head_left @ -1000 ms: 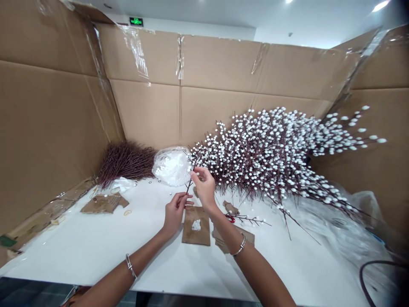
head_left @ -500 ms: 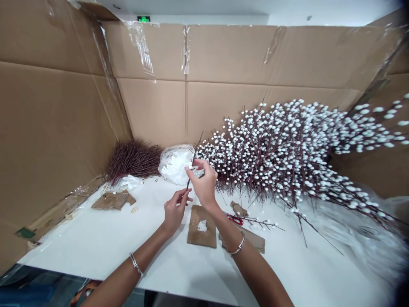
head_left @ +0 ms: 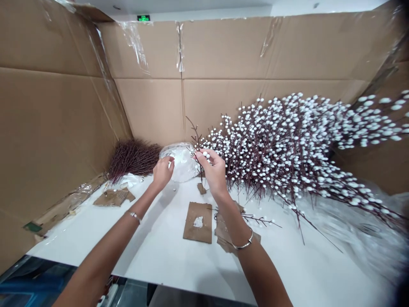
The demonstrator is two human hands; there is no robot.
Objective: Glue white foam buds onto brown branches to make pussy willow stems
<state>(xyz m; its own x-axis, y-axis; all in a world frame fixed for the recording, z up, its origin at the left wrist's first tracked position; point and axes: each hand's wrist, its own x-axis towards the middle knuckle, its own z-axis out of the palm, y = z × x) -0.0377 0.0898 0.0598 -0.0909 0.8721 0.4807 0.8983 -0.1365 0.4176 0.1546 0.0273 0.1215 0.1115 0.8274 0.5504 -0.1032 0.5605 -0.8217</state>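
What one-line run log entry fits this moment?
left hand: touching clear plastic bag of white beads | right hand: pinching small round white beads | nearby: thin bare brown twig

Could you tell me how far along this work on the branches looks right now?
Much looks done: a large heap of white-budded branches fills the right side. In hand: the right hand holds a mostly bare twig, and the left hand touches a plastic bag of white buds. Left to do: a sizeable bundle of bare brown twigs.

A craft workshop: flattened cardboard walls (head_left: 150, 106) surround a white worktable (head_left: 153, 264) heaped with white-budded branches (head_left: 287, 145).
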